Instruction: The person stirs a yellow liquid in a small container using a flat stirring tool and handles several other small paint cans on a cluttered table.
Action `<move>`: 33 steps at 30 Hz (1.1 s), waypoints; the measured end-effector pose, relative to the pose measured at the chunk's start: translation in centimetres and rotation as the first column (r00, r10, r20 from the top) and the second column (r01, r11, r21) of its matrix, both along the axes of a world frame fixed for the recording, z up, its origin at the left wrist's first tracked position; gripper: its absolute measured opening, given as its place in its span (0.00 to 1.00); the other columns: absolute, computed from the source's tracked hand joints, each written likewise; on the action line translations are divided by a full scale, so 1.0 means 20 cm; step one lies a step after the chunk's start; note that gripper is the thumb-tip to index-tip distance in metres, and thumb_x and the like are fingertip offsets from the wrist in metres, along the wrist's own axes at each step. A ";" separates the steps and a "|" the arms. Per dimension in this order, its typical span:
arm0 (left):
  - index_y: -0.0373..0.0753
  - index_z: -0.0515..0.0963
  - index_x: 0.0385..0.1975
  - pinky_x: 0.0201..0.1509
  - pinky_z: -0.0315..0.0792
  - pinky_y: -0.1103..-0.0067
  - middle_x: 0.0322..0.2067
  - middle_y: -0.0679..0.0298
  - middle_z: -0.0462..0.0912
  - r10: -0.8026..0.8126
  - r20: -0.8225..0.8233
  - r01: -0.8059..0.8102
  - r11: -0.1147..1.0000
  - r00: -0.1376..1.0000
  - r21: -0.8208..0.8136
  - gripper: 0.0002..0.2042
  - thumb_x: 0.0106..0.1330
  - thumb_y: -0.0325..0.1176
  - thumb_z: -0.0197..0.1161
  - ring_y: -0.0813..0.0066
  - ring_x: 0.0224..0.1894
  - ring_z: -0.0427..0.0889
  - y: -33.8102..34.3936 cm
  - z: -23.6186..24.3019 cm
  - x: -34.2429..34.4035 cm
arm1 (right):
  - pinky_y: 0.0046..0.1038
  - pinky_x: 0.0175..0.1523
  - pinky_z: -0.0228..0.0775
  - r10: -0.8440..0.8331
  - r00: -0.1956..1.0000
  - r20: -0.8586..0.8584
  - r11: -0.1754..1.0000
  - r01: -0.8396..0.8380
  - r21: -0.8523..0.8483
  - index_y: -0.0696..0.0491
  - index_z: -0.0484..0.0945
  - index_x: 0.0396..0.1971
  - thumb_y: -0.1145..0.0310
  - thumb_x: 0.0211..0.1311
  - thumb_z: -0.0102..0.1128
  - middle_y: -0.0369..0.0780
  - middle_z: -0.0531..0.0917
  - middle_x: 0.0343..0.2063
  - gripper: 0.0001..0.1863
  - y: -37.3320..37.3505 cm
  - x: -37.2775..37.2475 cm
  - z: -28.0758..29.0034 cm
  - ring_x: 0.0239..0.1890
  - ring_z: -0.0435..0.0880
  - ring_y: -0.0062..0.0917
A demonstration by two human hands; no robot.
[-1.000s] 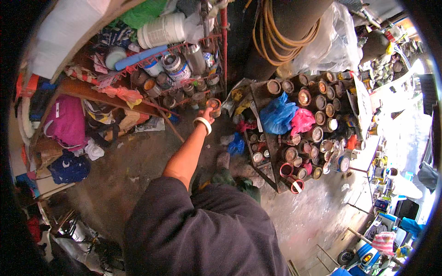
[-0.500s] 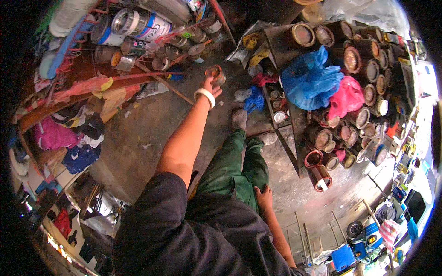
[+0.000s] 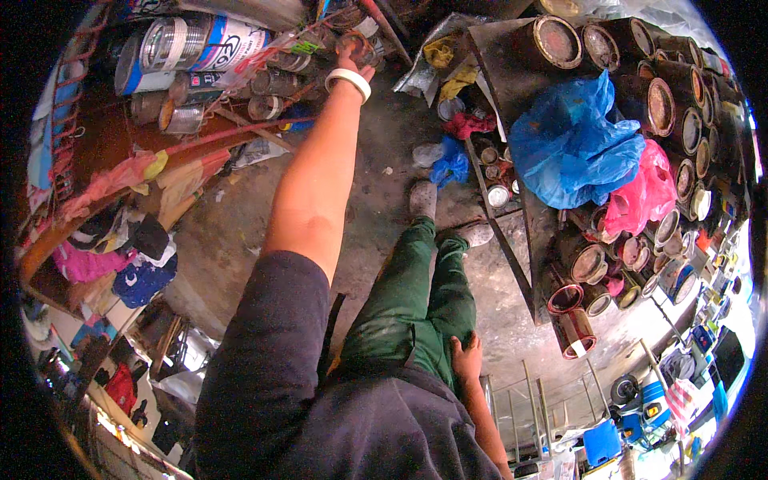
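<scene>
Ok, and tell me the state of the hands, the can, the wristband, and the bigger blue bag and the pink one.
Left hand: gripping
Can: held; open or closed unclear
Wristband: worn, left wrist
Right hand: resting against trousers
Blue bag: crumpled
Pink bag: crumpled

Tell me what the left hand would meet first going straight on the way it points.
Beyond the held can, the left hand would probably meet the pale-labelled can first, though depth there is unclear.
</scene>
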State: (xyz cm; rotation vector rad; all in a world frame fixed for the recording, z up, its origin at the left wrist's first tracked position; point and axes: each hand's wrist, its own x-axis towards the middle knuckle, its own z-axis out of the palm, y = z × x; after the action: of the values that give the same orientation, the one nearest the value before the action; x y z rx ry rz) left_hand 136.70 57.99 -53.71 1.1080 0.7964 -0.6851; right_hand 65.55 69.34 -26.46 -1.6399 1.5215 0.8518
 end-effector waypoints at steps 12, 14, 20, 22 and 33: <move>0.36 0.65 0.65 0.66 0.69 0.64 0.63 0.50 0.73 -0.938 -0.009 0.760 0.275 0.346 0.589 0.34 0.66 0.52 0.60 0.57 0.65 0.73 0.42 0.22 -0.89 | 0.43 0.64 0.69 0.010 0.999 -0.045 0.997 -0.006 0.073 0.59 0.71 0.63 0.45 0.63 0.61 0.55 0.75 0.59 0.37 -0.13 0.16 0.11 0.62 0.74 0.49; 0.36 0.64 0.70 0.66 0.67 0.66 0.64 0.48 0.74 -0.875 -0.287 0.680 -0.483 -0.389 0.552 0.40 0.63 0.58 0.62 0.58 0.66 0.73 0.59 0.29 -1.31 | 0.44 0.62 0.71 0.053 0.997 -0.055 0.995 -0.048 0.089 0.57 0.75 0.58 0.43 0.63 0.60 0.54 0.77 0.57 0.34 -0.17 0.18 0.17 0.60 0.76 0.49; 0.39 0.57 0.74 0.76 0.52 0.57 0.74 0.51 0.57 -0.502 -0.417 0.487 -0.860 -0.758 0.151 0.54 0.56 0.75 0.56 0.49 0.75 0.56 0.94 0.82 -2.17 | 0.46 0.57 0.74 0.177 0.984 -0.028 0.979 -0.173 0.112 0.54 0.80 0.51 0.41 0.64 0.56 0.51 0.83 0.49 0.31 -0.18 0.14 0.31 0.53 0.82 0.46; 0.42 0.55 0.75 0.77 0.49 0.55 0.76 0.54 0.53 -0.355 -0.329 0.351 -0.933 -0.875 0.073 0.53 0.56 0.74 0.57 0.49 0.77 0.52 0.80 0.87 -2.13 | 0.45 0.57 0.74 0.188 0.982 -0.021 0.974 -0.184 0.130 0.53 0.81 0.51 0.40 0.64 0.55 0.51 0.84 0.48 0.31 -0.21 0.10 0.34 0.52 0.83 0.45; 0.38 0.64 0.71 0.75 0.54 0.57 0.74 0.51 0.58 -0.032 -0.430 0.025 -0.999 -0.902 0.022 0.51 0.58 0.76 0.55 0.49 0.75 0.56 0.43 1.22 -1.72 | 0.44 0.62 0.70 -0.174 0.973 0.151 0.971 0.144 0.190 0.55 0.80 0.54 0.42 0.63 0.58 0.54 0.82 0.52 0.32 -0.05 -0.45 0.25 0.58 0.79 0.48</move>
State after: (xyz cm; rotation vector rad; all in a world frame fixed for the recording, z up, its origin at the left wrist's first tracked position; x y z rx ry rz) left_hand 102.26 66.61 -29.33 -1.3179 1.0656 1.5831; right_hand 56.46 68.28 -21.41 -1.4023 1.3968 0.7221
